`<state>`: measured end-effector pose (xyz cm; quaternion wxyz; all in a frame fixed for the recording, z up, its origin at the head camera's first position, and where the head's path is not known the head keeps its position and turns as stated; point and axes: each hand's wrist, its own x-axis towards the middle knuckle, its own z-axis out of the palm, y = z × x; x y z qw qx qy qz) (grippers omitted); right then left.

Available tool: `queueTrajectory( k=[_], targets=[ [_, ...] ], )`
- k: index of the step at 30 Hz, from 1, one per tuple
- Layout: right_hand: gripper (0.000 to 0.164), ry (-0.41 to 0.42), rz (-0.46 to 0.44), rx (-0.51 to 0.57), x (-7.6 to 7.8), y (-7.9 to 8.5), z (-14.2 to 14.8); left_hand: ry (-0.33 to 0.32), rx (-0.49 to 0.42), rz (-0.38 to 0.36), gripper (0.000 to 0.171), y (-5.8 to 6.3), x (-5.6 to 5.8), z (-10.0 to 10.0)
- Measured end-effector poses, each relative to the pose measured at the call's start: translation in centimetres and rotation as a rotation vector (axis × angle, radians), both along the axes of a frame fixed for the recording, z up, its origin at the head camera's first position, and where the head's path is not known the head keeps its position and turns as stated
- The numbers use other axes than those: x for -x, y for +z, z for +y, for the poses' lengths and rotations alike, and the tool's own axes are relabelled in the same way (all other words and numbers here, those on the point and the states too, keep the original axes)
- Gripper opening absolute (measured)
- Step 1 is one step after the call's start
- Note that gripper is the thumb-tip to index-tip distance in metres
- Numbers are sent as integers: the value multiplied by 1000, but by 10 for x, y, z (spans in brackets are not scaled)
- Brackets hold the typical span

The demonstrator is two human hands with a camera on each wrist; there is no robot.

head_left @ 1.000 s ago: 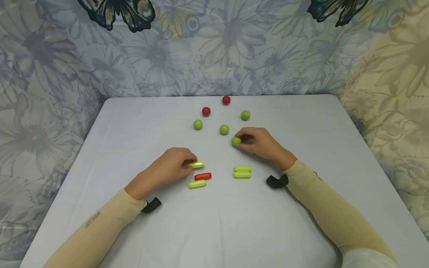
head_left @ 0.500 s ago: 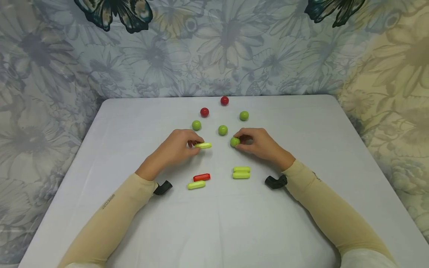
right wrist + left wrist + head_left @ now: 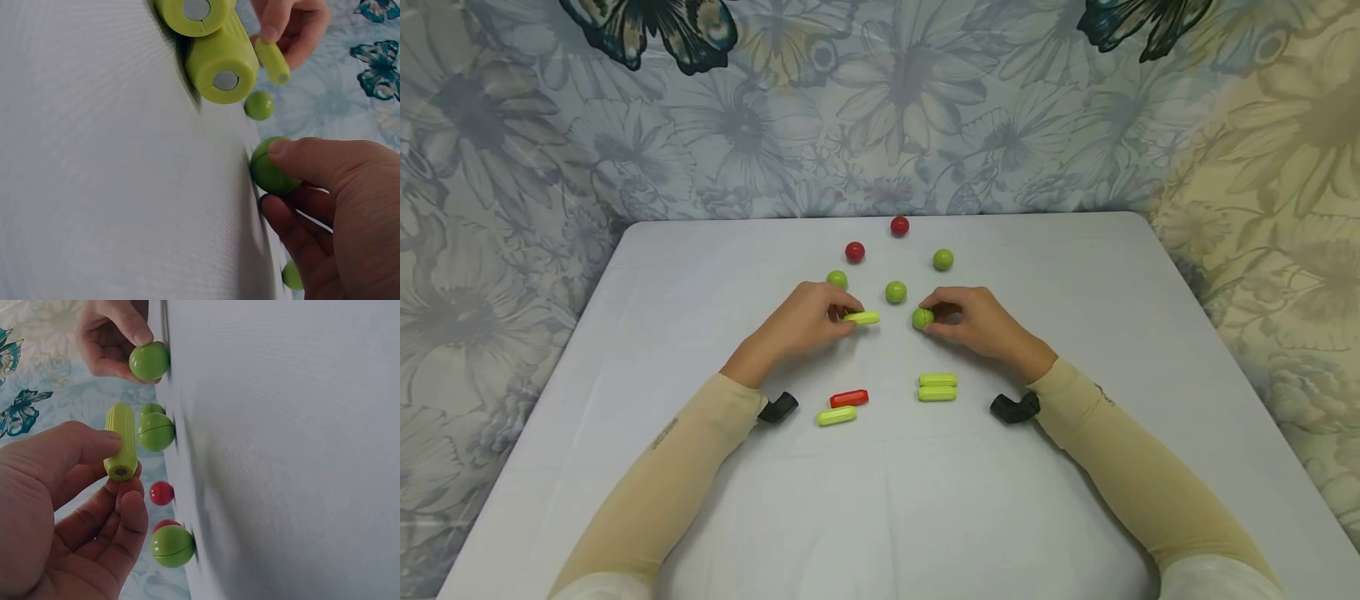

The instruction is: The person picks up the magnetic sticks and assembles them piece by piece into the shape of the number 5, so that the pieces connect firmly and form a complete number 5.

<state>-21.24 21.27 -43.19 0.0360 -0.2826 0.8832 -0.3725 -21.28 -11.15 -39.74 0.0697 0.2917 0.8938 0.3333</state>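
Observation:
My left hand pinches a yellow-green magnetic rod between thumb and fingers, held above the table. A grey metal disc shows at the rod's end in the left wrist view. To the right, my right hand pinches a green ball close over the white cloth. Between the hands and a little behind them lies another green ball. A further green ball is partly hidden behind my left hand, and one more green ball lies beyond my right.
Two red balls, the nearer red ball and the farther red ball, lie toward the back edge. In front are a red rod beside a yellow-green rod, and a side-by-side pair of yellow-green rods. A patterned cloth hangs behind the table.
My left hand has lifted the yellow-green rod from beside the red rod and carried it forward and right, toward the balls. My right hand stays in place with its green ball.

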Motion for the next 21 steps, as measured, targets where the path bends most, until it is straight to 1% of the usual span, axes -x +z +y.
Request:
queueTrajectory(
  k=[5, 11, 18, 21],
  targets=[
    [27, 17, 9, 5, 0, 0, -2, -16, 22, -5, 24, -1, 4, 4],
    [27, 22, 18, -10, 2, 0, -5, -63, 35, 13, 22, -2, 9, 11],
    [26, 45, 33, -11, 5, 1, -9, -93, 54, 5, 21, -9, 16, 16],
    [27, 45, 36, -15, 5, 0, -10, -101, 60, 1, 22, -10, 18, 19]
  ],
)
